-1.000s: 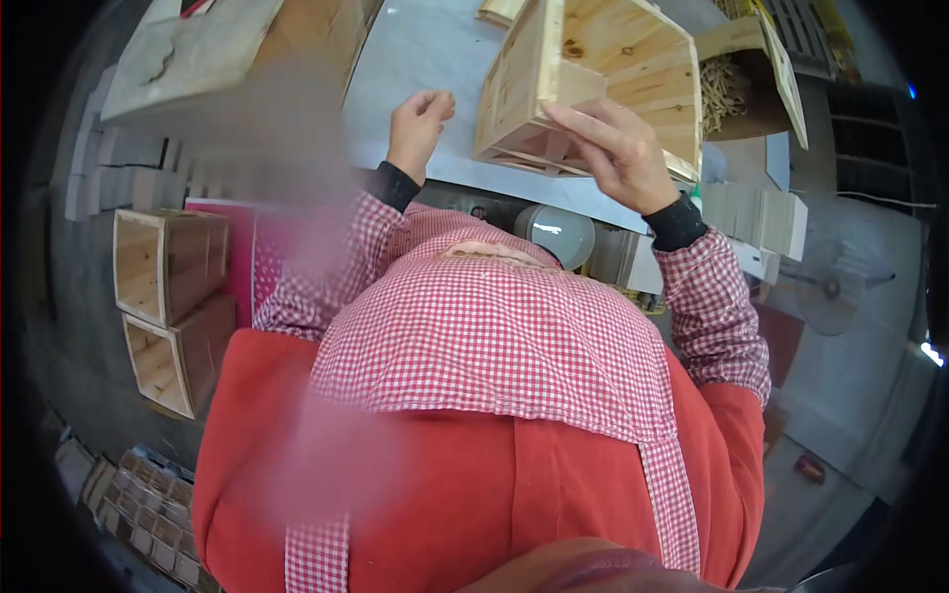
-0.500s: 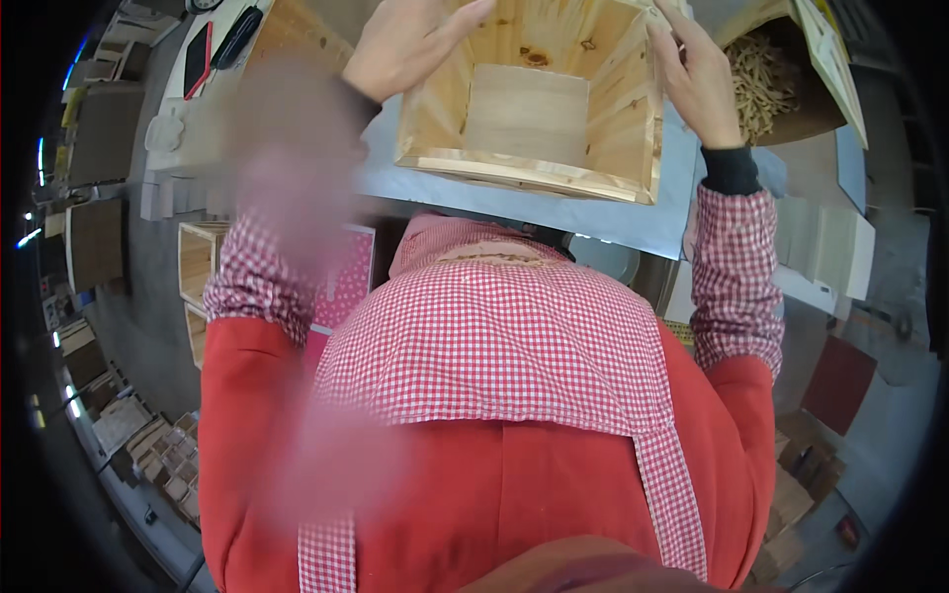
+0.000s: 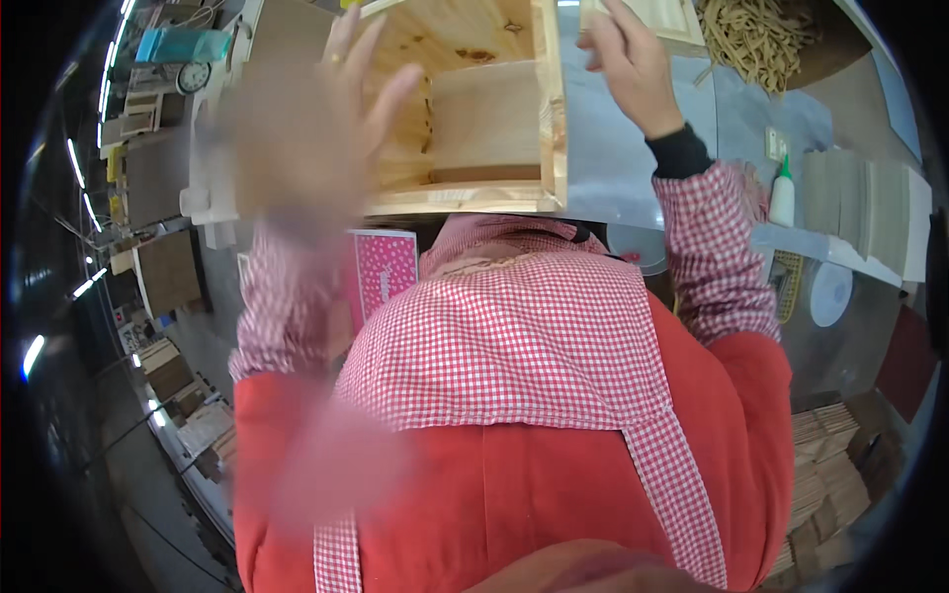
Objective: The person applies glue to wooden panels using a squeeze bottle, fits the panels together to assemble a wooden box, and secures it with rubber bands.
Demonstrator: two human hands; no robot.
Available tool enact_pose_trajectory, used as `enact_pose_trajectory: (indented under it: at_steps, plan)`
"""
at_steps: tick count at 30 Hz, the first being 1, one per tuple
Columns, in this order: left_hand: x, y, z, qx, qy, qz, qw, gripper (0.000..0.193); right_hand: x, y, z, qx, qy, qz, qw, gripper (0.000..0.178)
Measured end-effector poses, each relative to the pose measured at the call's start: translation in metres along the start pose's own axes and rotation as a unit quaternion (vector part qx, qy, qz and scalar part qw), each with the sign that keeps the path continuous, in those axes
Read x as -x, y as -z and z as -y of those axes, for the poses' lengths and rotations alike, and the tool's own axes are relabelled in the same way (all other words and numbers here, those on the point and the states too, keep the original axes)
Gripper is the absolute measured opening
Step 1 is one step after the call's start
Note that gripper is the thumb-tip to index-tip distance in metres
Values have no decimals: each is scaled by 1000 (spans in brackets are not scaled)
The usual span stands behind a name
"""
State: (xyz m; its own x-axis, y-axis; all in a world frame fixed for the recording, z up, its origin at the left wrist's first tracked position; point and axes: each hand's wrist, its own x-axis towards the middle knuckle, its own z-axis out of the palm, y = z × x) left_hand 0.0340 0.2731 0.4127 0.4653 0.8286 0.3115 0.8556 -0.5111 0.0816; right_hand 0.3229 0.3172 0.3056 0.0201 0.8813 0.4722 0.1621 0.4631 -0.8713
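An open pine box point(image 3: 551, 128) with knots in its inner walls stands before me on the blue-grey work surface. At its left wall is my left hand point(image 3: 364, 104), fingers spread and holding nothing; a blurred patch covers part of this hand and wrist. Off to the box's right, my right hand point(image 3: 638, 84) is raised with loosely bent fingers and nothing visible in its grasp. Just beyond that hand lies a pale wooden panel point(image 3: 682, 22), partly cut off by the top edge.
Thin wooden strips point(image 3: 756, 44) lie piled at the far right. A white bottle with a green tip point(image 3: 782, 193) stands nearer, beside stacked grey boards point(image 3: 855, 203). On the left are a round clock point(image 3: 194, 77) and a pink patterned box point(image 3: 386, 267).
My right hand has come off the box's right wall and moved away from it. My left hand's fingers have spread at the left wall. The whole view has shifted.
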Motion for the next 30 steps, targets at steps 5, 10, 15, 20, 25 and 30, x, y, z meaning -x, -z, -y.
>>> enact_pose_trajectory:
  at_steps: [5,10,15,20,25,30]
  plan:
    - [18,23,-101,201,98,106,969,52,84,17,-91,93,-270,13,958,32]
    - [41,50,-79,82,250,-177,948,51,124,15,-81,-60,-320,93,941,41]
    - [122,21,10,399,446,74,798,41,121,18,34,-16,-180,60,982,47]
    - [194,-5,-31,469,396,-9,790,42,143,21,49,256,243,131,926,45]
    - [253,15,-83,314,480,-99,813,44,127,-29,159,-116,-107,259,953,46]
    - [327,70,-135,348,566,-267,698,37,119,-67,218,-131,-93,433,887,45]
